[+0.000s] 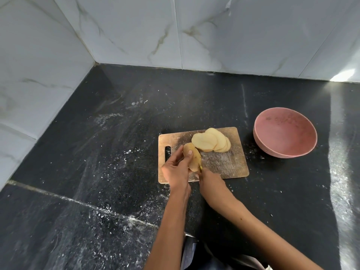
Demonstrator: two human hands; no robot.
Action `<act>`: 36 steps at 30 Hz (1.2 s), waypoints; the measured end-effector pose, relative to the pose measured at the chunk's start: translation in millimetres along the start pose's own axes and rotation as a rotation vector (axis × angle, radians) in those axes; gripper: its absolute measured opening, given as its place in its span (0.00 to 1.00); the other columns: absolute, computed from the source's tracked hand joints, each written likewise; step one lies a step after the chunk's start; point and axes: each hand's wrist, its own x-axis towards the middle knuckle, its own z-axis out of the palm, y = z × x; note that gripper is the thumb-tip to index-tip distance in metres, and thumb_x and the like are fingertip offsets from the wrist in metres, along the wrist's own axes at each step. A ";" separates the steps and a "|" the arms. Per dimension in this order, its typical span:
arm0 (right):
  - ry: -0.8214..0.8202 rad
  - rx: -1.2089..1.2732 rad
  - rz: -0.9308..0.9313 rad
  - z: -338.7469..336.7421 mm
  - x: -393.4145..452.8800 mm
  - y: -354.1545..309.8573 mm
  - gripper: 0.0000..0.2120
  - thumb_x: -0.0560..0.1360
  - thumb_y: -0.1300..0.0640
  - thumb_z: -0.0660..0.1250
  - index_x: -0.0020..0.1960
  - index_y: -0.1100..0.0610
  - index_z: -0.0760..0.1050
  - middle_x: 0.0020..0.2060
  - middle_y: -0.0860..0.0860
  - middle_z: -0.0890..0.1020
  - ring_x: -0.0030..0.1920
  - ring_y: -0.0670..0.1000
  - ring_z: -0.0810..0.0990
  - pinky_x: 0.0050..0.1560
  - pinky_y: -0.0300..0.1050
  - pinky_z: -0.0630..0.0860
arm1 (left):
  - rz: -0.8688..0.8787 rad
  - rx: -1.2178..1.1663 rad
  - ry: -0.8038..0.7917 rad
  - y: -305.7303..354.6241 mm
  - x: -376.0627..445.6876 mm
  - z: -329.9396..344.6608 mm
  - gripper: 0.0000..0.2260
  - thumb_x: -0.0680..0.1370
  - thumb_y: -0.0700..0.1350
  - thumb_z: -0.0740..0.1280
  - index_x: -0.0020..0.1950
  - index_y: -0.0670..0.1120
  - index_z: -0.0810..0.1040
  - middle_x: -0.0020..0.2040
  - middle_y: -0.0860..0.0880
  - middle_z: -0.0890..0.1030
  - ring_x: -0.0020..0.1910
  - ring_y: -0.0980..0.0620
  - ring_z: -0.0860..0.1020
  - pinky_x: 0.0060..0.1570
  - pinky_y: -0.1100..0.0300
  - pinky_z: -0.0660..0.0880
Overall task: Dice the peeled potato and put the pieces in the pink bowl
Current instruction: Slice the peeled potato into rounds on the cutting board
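left hand (176,168) grips a potato piece (192,159) on a wooden cutting board (224,162); right hand (209,179) clutches a knife (200,167) against it. potato slices (211,142) lie fanned behind. pink bowl (285,132) sits right of the board.

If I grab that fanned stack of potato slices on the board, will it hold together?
Probably not: the potato slices overlap loosely, so they would likely slide apart. Their cut faces look moist, so probably slippery. Each looks thin, so may snap if bent.

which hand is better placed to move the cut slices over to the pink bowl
Right hand, probably: it is on the side nearer the pink bowl and slices, though it grips the knife. The left hand holds the uncut potato piece.
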 end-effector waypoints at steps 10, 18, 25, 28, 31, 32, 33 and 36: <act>-0.027 0.043 0.036 7.8 -2.6 2.6 0.11 0.82 0.56 0.54 0.60 0.58 0.70 0.56 0.58 0.77 0.57 0.60 0.75 0.51 0.48 0.70 | -0.042 -0.024 -0.032 2.9 -2.0 -4.6 0.14 0.73 0.33 0.71 0.58 0.43 0.81 0.49 0.48 0.84 0.48 0.51 0.83 0.47 0.49 0.81; 0.005 -0.010 0.022 4.2 0.0 -7.6 0.12 0.82 0.60 0.53 0.62 0.61 0.69 0.58 0.60 0.77 0.59 0.62 0.74 0.52 0.50 0.70 | -0.045 -0.019 -0.025 7.3 -6.4 -4.9 0.14 0.75 0.33 0.70 0.60 0.41 0.79 0.53 0.45 0.83 0.46 0.53 0.82 0.42 0.54 0.82; -0.018 -0.143 0.024 12.0 -26.0 2.1 0.13 0.82 0.61 0.52 0.64 0.61 0.66 0.60 0.61 0.75 0.61 0.63 0.74 0.53 0.51 0.70 | -0.010 0.023 -0.043 8.9 -6.4 -14.8 0.13 0.77 0.34 0.68 0.60 0.41 0.80 0.49 0.48 0.83 0.48 0.50 0.82 0.39 0.54 0.82; -0.032 -0.124 0.027 7.1 -18.7 -1.2 0.13 0.81 0.62 0.51 0.63 0.61 0.67 0.60 0.61 0.75 0.61 0.63 0.73 0.53 0.52 0.70 | 0.035 0.115 -0.044 8.2 -7.6 -10.8 0.13 0.77 0.36 0.69 0.60 0.42 0.80 0.51 0.48 0.83 0.50 0.51 0.82 0.47 0.49 0.82; -0.017 -0.130 0.024 9.4 -21.2 -2.6 0.13 0.81 0.63 0.51 0.63 0.62 0.67 0.59 0.61 0.75 0.60 0.63 0.74 0.52 0.51 0.70 | 0.083 0.179 -0.046 6.7 -10.5 -10.5 0.18 0.71 0.39 0.75 0.61 0.43 0.80 0.55 0.47 0.83 0.54 0.49 0.81 0.54 0.46 0.79; -0.016 -0.128 0.019 11.3 -21.6 -2.3 0.13 0.80 0.63 0.51 0.63 0.62 0.67 0.59 0.61 0.75 0.60 0.63 0.74 0.52 0.51 0.70 | 0.086 0.188 -0.054 5.3 -10.9 -11.8 0.21 0.69 0.39 0.77 0.62 0.43 0.79 0.56 0.47 0.83 0.55 0.49 0.81 0.56 0.46 0.79; -0.018 -0.113 0.020 12.2 -20.7 -2.0 0.12 0.80 0.63 0.52 0.62 0.62 0.67 0.59 0.61 0.75 0.60 0.63 0.74 0.51 0.51 0.70 | 0.084 0.185 -0.060 4.5 -11.7 -13.1 0.23 0.69 0.38 0.77 0.63 0.43 0.79 0.56 0.48 0.82 0.55 0.49 0.81 0.56 0.46 0.78; -0.067 0.045 0.077 9.5 -12.3 1.7 0.10 0.82 0.59 0.53 0.59 0.59 0.70 0.54 0.59 0.77 0.52 0.61 0.77 0.45 0.49 0.73 | 0.065 0.136 -0.068 4.7 -13.3 -14.2 0.23 0.70 0.34 0.75 0.64 0.41 0.77 0.55 0.47 0.83 0.54 0.48 0.82 0.55 0.46 0.79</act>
